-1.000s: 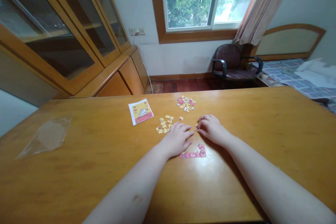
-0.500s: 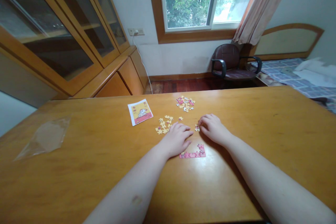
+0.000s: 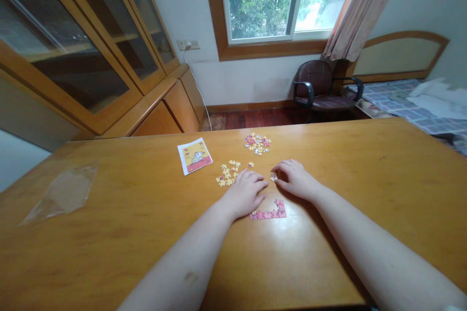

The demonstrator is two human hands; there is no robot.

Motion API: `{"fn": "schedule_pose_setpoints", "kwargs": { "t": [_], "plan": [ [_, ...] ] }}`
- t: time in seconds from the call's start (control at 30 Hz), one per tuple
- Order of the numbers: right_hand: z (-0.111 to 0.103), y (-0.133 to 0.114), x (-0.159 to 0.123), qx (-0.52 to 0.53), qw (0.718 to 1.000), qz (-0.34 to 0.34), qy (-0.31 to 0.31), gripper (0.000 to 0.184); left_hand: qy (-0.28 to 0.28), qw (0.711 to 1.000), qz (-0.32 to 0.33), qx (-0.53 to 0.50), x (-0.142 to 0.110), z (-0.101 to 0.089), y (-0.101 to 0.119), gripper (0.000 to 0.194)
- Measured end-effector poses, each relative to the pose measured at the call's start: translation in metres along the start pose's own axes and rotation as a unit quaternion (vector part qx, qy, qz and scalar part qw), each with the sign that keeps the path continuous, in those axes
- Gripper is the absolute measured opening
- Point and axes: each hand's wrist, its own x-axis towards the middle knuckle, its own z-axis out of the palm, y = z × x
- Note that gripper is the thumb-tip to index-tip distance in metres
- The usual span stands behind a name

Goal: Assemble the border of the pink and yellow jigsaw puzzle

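Observation:
My left hand (image 3: 248, 193) rests on the table with its fingers spread, holding nothing. It lies between a loose group of yellow puzzle pieces (image 3: 226, 173) and a joined strip of pink puzzle pieces (image 3: 270, 214), covering part of each. My right hand (image 3: 294, 177) is to the right, with thumb and forefinger bent around a small puzzle piece (image 3: 273, 176) at the tabletop. One yellow piece (image 3: 251, 164) lies apart, beyond my left fingers. Farther off is a pile of mixed pink, white and yellow pieces (image 3: 257, 143).
A picture card (image 3: 195, 156) with a yellow and pink drawing lies to the left of the pieces. A clear plastic bag (image 3: 62, 192) lies on the left of the wooden table (image 3: 146, 233). Past the table's far edge stand a chair (image 3: 315, 85) and a glass-fronted cabinet (image 3: 127, 58).
My right hand has shifted slightly left, its fingertips closing in at the small puzzle piece. My left hand stays in place.

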Motion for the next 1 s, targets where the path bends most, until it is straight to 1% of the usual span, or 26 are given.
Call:
{"fn": "schedule_pose_setpoints", "kwargs": {
  "t": [0.3,0.47,0.63,0.8,1.0],
  "plan": [
    [0.007,-0.008,0.001,0.009,1.0,0.001,0.0,0.017,0.003,1.0,-0.004,0.007,0.0,0.003,-0.002,0.036],
    [0.005,-0.009,0.001,0.015,1.0,-0.002,0.004,0.017,-0.001,1.0,-0.01,0.011,-0.001,0.005,-0.002,0.041],
    [0.002,-0.008,0.0,0.012,1.0,0.001,0.009,0.011,-0.01,1.0,-0.019,0.015,-0.002,0.008,-0.003,0.04],
    [0.001,-0.007,0.001,0.009,1.0,0.005,0.01,0.014,-0.017,0.999,-0.034,0.016,-0.002,0.01,-0.005,0.043],
    [0.001,-0.007,0.001,0.01,1.0,0.004,0.017,0.011,-0.017,0.999,-0.045,0.023,-0.002,0.012,-0.005,0.049]
  ]
}}
